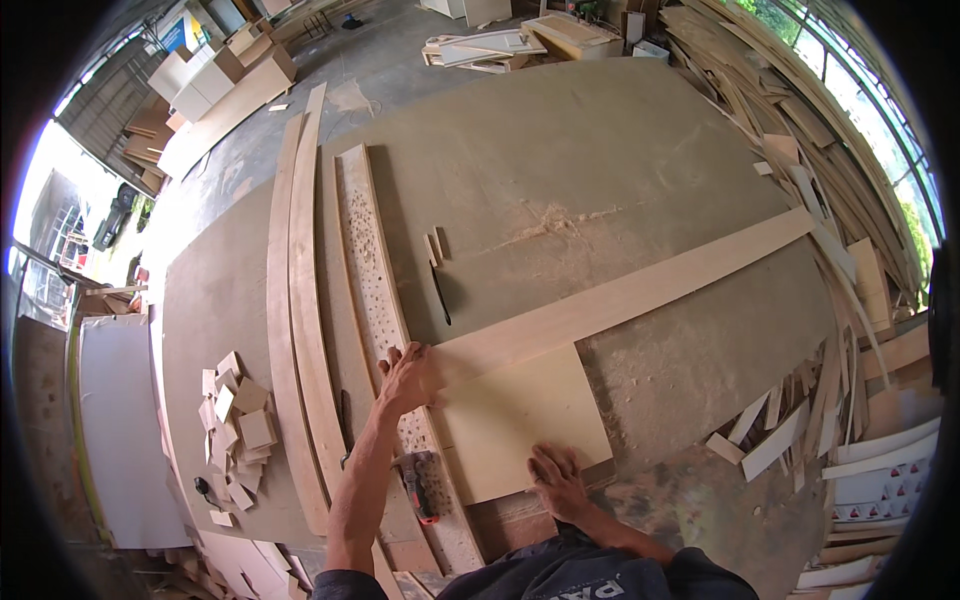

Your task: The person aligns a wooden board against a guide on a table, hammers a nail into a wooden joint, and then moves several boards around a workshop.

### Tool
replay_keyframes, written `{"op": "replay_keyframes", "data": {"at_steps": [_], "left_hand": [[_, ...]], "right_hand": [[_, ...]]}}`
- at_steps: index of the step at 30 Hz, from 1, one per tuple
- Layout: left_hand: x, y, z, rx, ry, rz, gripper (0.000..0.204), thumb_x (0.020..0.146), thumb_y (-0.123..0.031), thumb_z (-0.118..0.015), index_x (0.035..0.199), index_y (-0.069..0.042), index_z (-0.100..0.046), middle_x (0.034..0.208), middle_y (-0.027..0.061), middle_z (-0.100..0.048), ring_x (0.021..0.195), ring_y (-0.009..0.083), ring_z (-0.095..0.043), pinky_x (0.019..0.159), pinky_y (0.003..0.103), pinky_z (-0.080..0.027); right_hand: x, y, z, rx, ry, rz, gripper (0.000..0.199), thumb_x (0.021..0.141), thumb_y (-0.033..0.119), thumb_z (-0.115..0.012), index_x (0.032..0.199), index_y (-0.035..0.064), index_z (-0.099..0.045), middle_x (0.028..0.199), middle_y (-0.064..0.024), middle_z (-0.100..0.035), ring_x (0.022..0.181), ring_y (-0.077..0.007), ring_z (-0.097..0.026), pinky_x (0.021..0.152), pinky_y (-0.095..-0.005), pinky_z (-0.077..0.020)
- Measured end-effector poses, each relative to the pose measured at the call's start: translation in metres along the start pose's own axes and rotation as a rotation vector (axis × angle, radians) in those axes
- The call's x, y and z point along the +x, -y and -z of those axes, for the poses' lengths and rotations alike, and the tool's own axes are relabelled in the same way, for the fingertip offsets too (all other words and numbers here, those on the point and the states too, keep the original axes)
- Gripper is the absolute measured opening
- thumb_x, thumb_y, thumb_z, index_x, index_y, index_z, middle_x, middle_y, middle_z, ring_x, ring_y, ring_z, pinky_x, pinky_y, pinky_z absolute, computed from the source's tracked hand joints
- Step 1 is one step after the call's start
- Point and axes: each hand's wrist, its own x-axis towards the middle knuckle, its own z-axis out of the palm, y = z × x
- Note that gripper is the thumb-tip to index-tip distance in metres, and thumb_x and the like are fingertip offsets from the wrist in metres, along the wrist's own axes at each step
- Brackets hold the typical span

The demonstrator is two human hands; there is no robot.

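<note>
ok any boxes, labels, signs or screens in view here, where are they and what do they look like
Cardboard boxes: far upper left on the floor, pale beige, oblong.
White carton: right edge, beside the worktable, with a row of small red marks.
Blue and yellow sign or panel: top left, too small to tell which.
No screens.

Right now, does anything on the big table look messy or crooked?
Yes. Sawdust is spread in a patch mid-table, and small wood offcuts lie jumbled in a loose heap by the left edge. The long plank under the left hand lies slanted across the table.
</note>
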Motion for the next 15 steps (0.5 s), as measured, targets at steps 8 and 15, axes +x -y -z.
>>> {"op": "replay_keyframes", "data": {"at_steps": [8,15], "left_hand": [[0.017,0.01,0.021,0.022,-0.018,0.016,0.123,0.035,-0.033,-0.096,0.144,-0.007,-0.046,0.134,0.0033,-0.044,0.119,0.0322,-0.04,0.095,0.049,-0.031],[0.039,0.014,0.032,0.007,0.042,0.044,0.126,0.035,-0.034,-0.095,0.147,-0.006,-0.043,0.14,0.0053,-0.044,0.121,0.032,-0.04,0.099,0.049,-0.031]], "right_hand": [[0.034,0.002,0.005,0.132,-0.017,-0.048,0.059,0.08,0.026,-0.075,0.134,0.0098,-0.059,0.155,-0.0067,-0.038,0.147,-0.0213,-0.03,0.119,-0.055,-0.0107],[0.053,-0.008,-0.002,0.11,-0.079,-0.001,0.056,0.077,0.023,-0.078,0.129,0.0091,-0.063,0.151,-0.009,-0.042,0.145,-0.0232,-0.032,0.118,-0.0565,-0.0096]]}}
